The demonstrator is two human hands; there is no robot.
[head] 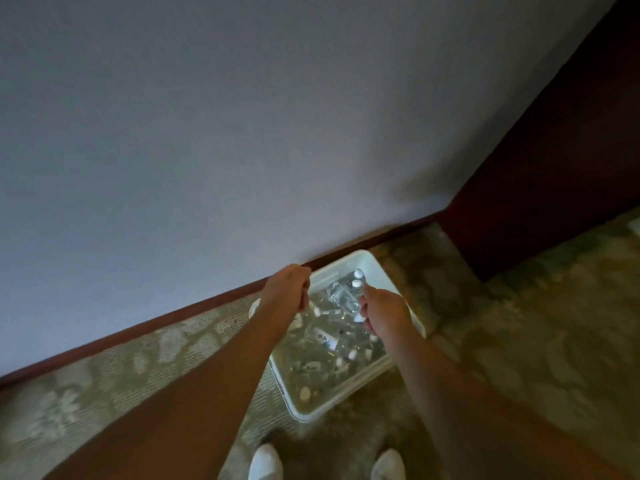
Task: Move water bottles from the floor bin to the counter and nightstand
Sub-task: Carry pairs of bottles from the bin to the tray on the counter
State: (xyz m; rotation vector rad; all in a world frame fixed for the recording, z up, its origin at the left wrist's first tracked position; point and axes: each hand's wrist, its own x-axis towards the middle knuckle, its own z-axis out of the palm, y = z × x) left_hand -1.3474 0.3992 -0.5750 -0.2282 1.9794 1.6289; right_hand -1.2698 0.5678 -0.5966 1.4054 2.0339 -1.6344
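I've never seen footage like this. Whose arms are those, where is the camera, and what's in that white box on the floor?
There is no robot here: a camera worn on a person's head looks down at their own two bare arms. The person stands on patterned carpet beside a grey wall; their white shoes show at the bottom. The white bin on the floor holds clear water bottles with white caps. The right hand grips one bottle above the bin. The left hand is curled over the bin's far edge; whether it holds anything cannot be seen.
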